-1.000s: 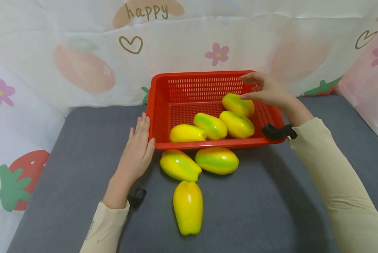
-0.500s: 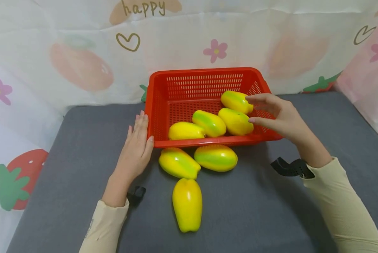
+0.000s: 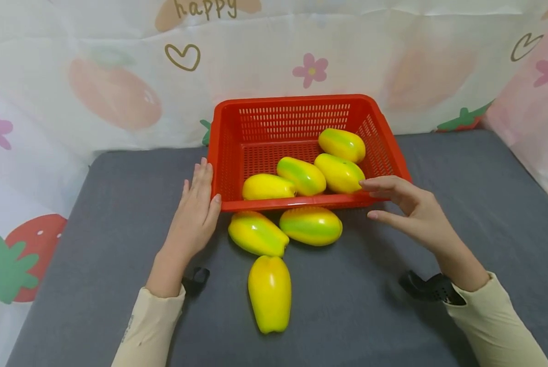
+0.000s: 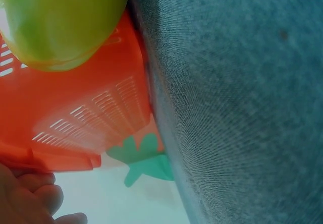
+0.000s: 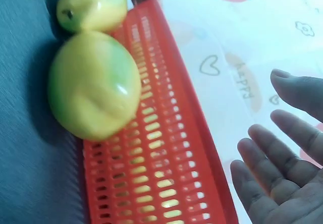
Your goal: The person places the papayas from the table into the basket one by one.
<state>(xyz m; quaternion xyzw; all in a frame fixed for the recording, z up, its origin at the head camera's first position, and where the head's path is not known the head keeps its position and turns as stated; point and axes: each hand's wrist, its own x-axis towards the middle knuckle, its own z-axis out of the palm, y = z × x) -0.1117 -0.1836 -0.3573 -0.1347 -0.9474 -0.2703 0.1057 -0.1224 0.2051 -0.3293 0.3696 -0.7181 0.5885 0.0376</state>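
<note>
Several yellow-green papayas (image 3: 342,145) lie inside a red plastic basket (image 3: 310,203), gathered toward its near and right sides. In front of the basket, on the grey cloth, are three more: one at left (image 3: 258,234), one at right (image 3: 311,226) and a yellow papaya (image 3: 269,294) nearest the person. My left hand (image 3: 192,216) rests with straight fingers against the basket's left side. Near the front right corner of the rim, my right hand (image 3: 413,211) hovers with its fingers spread and nothing held. The right wrist view also shows that hand (image 5: 287,168) holding nothing.
Grey cloth (image 3: 370,316) covers the table. Behind the basket hangs a white printed curtain (image 3: 255,56) with flowers and hearts, close to the back rim. A black wrist strap (image 3: 432,288) sits on the right arm, another (image 3: 196,281) on the left.
My right hand has drawn back from above the papaya at the basket's back right toward the front right corner. The left hand stays against the basket, and the view tilts slightly down.
</note>
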